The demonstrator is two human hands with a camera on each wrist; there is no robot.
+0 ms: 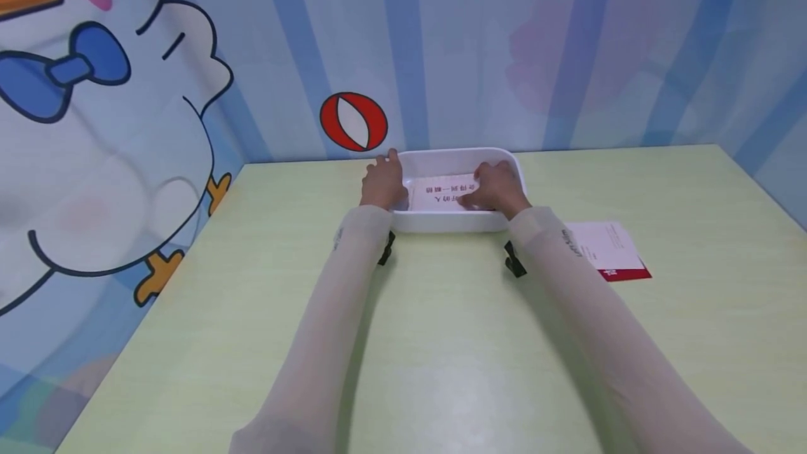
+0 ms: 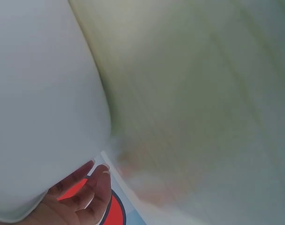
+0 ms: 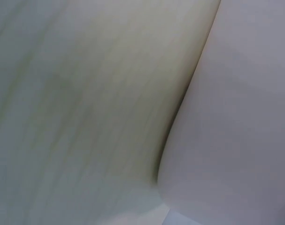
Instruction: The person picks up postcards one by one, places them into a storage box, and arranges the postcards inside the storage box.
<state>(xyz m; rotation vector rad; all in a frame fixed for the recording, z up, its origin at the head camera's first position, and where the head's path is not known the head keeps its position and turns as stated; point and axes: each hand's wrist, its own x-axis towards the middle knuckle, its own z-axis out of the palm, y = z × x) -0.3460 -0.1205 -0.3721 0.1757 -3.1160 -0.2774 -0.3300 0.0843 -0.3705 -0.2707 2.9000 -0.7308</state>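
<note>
A white rectangular tray [image 1: 450, 222] stands near the table's back edge, and a pale pink card [image 1: 431, 195] with dark printed characters lies inside it. My left hand [image 1: 383, 182] grips the tray's left end, thumb over the inner side and fingers outside. In the left wrist view, several fingers of that left hand [image 2: 88, 194] show past the white tray wall [image 2: 43, 103]. Reaching over the right end of the tray, my right hand [image 1: 500, 188] has its thumb and curled fingers at the card's right part, covering it. Only the outer tray wall [image 3: 231, 117] shows in the right wrist view, the hand itself hidden.
To the right of the tray, a white card with a red band [image 1: 610, 247] lies on the pale yellow-green table [image 1: 454, 342], partly behind my right sleeve [image 1: 586, 314]. A light blue striped backdrop [image 1: 466, 54] rises at the table's back edge, cartoon figures at left.
</note>
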